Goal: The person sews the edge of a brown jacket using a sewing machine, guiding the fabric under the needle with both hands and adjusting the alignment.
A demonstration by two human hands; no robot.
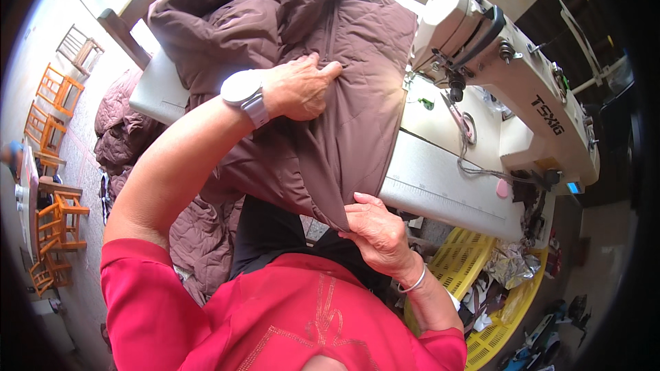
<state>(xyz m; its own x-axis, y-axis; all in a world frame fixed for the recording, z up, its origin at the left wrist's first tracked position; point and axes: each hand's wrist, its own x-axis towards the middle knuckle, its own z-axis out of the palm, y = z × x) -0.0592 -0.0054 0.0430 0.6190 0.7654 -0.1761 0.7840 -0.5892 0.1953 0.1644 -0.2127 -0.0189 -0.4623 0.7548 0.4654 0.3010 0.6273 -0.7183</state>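
A brown quilted garment (361,113) lies across the sewing table before me, its right edge beside the needle area of an industrial sewing machine (521,77). My left hand (304,87), with a watch at the wrist, rests on the garment next to a long seam or zipper line; a small dark tip shows by its fingers, and what it belongs to is hidden. Lower down, my right hand (379,232) pinches the garment's bottom corner between thumb and fingers near the table's front edge. A bracelet circles that wrist.
Scissors (468,128) and a grey cord lie on the machine bed (443,180), near a pink oval piece (501,188). Below right stands a yellow plastic basket (459,257) holding scraps. More brown quilted fabric (121,129) hangs at the left. Wooden chairs (67,211) stand farther off.
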